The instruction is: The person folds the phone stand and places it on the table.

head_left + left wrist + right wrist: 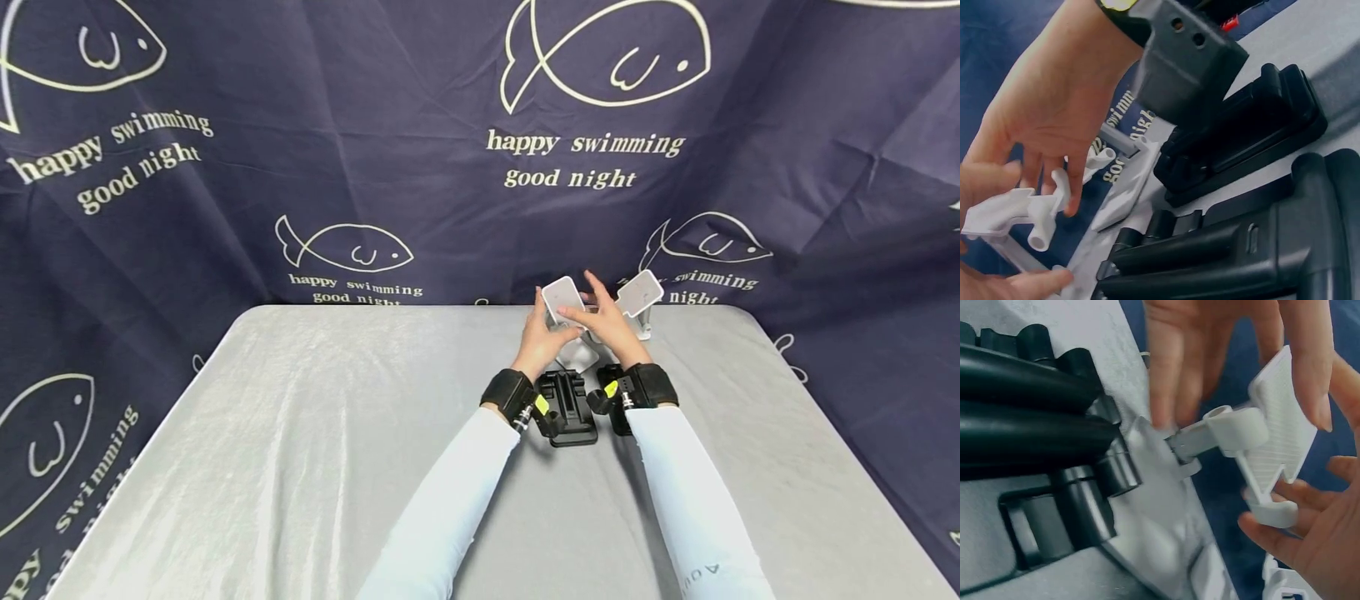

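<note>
A white phone stand (562, 298) stands near the table's back edge, its plate tilted up and its base on the cloth. My left hand (536, 343) holds its plate, with the thumb by the lower lip (1275, 514) and other fingers partly behind. My right hand (613, 327) reaches over from the right, its fingers straight and spread. Its thumb lies by the plate's edge; blurred fingers (1169, 375) are near the stem (1194, 440). A second white phone stand (640, 292) stands to the right, beyond my right hand.
Two black folded phone stands lie in front of my wrists, one (573, 412) on the left, the other (618, 408) partly hidden by the right wrist camera. A grey cloth covers the table (300, 450). A dark blue curtain (420, 108) hangs directly behind it.
</note>
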`<move>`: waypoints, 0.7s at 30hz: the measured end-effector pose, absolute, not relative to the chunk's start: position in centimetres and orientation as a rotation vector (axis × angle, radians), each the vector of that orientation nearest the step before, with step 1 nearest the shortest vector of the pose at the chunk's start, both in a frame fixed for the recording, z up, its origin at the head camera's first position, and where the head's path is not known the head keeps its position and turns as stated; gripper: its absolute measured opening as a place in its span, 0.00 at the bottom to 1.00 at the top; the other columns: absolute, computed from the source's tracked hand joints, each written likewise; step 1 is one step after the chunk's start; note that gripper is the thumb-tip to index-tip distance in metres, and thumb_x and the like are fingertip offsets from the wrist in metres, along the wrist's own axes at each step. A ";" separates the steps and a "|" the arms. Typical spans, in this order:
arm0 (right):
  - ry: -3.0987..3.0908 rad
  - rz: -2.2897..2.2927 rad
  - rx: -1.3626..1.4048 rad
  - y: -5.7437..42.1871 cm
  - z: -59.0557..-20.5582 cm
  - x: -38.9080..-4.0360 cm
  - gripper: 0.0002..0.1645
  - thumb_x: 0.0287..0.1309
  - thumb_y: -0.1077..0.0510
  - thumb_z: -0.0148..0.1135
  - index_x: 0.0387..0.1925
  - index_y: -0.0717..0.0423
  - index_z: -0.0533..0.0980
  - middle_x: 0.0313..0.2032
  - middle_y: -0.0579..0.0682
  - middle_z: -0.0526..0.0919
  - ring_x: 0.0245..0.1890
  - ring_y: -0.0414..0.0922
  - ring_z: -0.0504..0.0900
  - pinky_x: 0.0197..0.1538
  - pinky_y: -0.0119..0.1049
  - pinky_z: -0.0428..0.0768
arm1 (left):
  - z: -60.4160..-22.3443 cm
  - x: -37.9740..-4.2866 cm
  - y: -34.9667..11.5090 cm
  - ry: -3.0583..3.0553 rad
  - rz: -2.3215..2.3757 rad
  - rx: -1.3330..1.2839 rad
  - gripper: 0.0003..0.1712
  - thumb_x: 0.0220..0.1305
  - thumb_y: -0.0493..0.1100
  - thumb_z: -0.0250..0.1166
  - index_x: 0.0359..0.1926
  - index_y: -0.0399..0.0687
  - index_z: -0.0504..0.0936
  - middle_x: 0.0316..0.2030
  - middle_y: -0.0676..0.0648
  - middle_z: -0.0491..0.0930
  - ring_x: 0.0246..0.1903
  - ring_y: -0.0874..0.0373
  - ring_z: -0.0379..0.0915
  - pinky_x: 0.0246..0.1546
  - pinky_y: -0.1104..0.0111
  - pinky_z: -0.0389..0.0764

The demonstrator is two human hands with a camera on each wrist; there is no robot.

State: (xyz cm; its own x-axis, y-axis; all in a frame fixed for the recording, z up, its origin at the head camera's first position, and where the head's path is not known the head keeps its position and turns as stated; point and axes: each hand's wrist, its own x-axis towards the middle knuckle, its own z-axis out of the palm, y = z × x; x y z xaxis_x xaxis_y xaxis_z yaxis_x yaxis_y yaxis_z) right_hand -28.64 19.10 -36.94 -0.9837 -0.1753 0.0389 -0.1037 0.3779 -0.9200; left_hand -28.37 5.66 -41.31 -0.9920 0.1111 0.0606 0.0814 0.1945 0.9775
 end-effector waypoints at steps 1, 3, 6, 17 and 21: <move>2.566 -1.689 -0.254 19.1 -37.2 -28.9 0.48 0.61 0.56 0.60 0.73 0.61 0.44 0.65 0.74 0.60 0.63 0.67 0.63 0.63 0.52 0.68 | -41.4 -28.5 5.8 2.445 1.963 0.198 0.53 0.56 0.40 0.68 0.75 0.49 0.45 0.67 0.34 0.61 0.59 0.45 0.69 0.55 0.63 0.75; 2.607 -1.684 -0.245 19.3 -38.0 -29.5 0.41 0.61 0.60 0.59 0.71 0.63 0.52 0.59 0.72 0.69 0.57 0.63 0.71 0.54 0.41 0.73 | -41.5 -28.8 6.0 2.503 1.956 0.188 0.45 0.59 0.37 0.65 0.73 0.48 0.52 0.61 0.33 0.68 0.47 0.46 0.78 0.42 0.68 0.80; 2.688 -1.644 -0.248 19.7 -39.5 -30.7 0.34 0.60 0.65 0.57 0.67 0.65 0.60 0.53 0.72 0.75 0.47 0.56 0.76 0.42 0.29 0.71 | -41.7 -28.9 6.2 2.511 1.989 0.131 0.35 0.63 0.34 0.61 0.70 0.49 0.61 0.49 0.34 0.75 0.37 0.47 0.82 0.29 0.72 0.81; 2.703 -1.757 -0.213 19.8 -40.5 -31.6 0.31 0.53 0.73 0.58 0.60 0.67 0.66 0.47 0.71 0.77 0.36 0.41 0.75 0.37 0.24 0.71 | -42.4 -29.5 5.8 2.229 2.223 0.116 0.33 0.64 0.30 0.57 0.69 0.52 0.64 0.30 0.44 0.75 0.37 0.48 0.83 0.29 0.68 0.84; 2.686 -1.802 -0.176 19.6 -40.3 -31.5 0.32 0.52 0.74 0.58 0.61 0.65 0.66 0.47 0.71 0.77 0.36 0.39 0.75 0.37 0.24 0.72 | -42.5 -29.7 5.6 2.212 2.230 0.152 0.33 0.65 0.30 0.57 0.69 0.51 0.63 0.32 0.40 0.77 0.38 0.47 0.82 0.30 0.67 0.85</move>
